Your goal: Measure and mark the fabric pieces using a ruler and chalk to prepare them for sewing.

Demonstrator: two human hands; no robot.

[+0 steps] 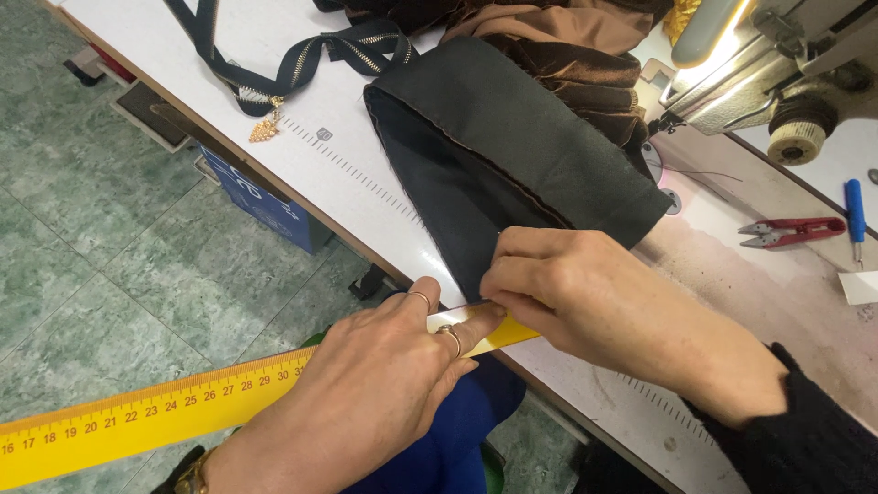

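At the near left a long yellow ruler runs from the frame's corner toward the table edge, stiff and light by the look of it, best steadied flat near the end being used. The left hand, wearing rings, lies over its right end with fingers pressed down on it, pinning it rather than gripping it. Beyond, against the table's side at the far left, stands a blue box with pale print on its face. On the white table, which has a printed scale along its edge, lies a black zipper tape with a gold pull. In the middle sits the folded black fabric, soft and limp, likely to slip and shift, so it is best taken at the folded corner or the seam edge. The right hand pinches that near corner with fingertips closed on the cloth, just where it meets the ruler. Brown velvet lies behind it, the sewing machine to the far right, and red thread snips and a blue tool near it.
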